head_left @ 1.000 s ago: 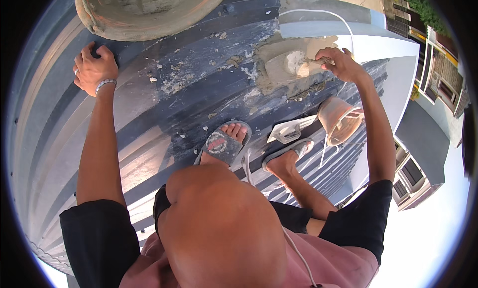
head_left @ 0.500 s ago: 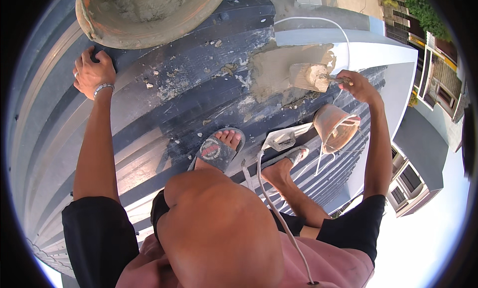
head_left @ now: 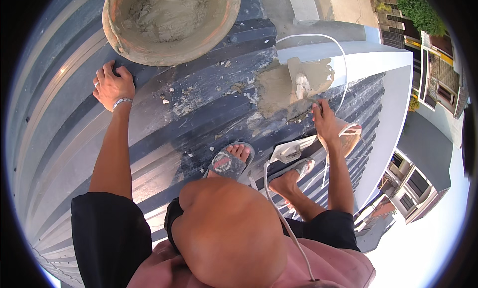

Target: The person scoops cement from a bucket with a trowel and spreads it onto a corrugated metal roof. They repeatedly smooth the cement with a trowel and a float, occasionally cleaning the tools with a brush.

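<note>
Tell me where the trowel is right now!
In the head view, the trowel is right of centre, toward the top. It's in the person's right grip, its blade over the grey mortar patch, higher in the picture than the orange bucket.

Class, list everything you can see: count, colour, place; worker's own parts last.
Ribbed roof: 1, dark grey, underfoot
Basin: 1, brownish, upper left
Mortar: 2 main areas, greyish, basin and roof
Trowel: 1, greyish, at roof mortar
Handled plate: 1, pale, centre
Bucket: 1, orangey, centre right
Cords: several, white, upper right, lower centre
Ledge: 1, white, upper right
Houses: several, mixed, right edge
Tree: 1, green, upper right
Shirt: 1, pink, bottom
Left hand: 1, ringed, below basin
Right hand: 1, bare, holding trowel
Knee: 1, bare, lower centre
Feet: 2, in grey sandals, centre
</note>
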`<state>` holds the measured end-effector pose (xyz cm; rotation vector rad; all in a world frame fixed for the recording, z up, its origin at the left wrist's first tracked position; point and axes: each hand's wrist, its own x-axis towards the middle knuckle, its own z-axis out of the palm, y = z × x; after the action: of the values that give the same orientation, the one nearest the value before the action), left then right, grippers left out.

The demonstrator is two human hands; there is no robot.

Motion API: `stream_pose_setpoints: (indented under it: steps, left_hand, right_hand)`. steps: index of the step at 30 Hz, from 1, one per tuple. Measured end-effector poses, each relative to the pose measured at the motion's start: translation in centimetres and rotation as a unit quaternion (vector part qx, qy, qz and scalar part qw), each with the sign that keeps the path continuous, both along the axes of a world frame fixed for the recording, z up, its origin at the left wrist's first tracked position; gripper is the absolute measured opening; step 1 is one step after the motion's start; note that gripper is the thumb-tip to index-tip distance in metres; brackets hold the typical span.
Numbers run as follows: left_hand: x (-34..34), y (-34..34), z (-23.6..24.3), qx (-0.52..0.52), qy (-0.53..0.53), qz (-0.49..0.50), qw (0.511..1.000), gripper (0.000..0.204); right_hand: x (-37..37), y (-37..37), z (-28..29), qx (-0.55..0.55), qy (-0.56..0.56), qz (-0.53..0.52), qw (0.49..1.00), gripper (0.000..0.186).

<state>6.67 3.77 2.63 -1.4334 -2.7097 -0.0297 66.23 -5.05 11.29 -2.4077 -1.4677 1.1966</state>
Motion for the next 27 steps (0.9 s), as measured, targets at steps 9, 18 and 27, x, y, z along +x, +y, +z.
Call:
stream_pose_setpoints:
  steps: [9,18,27]
  left_hand:
    - [-0.5,0.0,-0.2,-0.002,0.016,-0.011,1.000,0.038]
    - [-0.6,0.1,-0.5,-0.013,0.024,-0.012,1.000,0.038]
    - [-0.2,0.9,-0.7,-0.019,0.033,-0.024,0.999,0.039]
  right_hand:
    - [-5.3,-7.3,-5.4,0.115,0.173,-0.277,0.938,0.048]
    - [-4.2,-6.7,-5.6,0.126,0.085,-0.232,0.961,0.040]
    - [-4.5,-8.1,-7.5,0.076,0.009,-0.113,0.991,0.040]
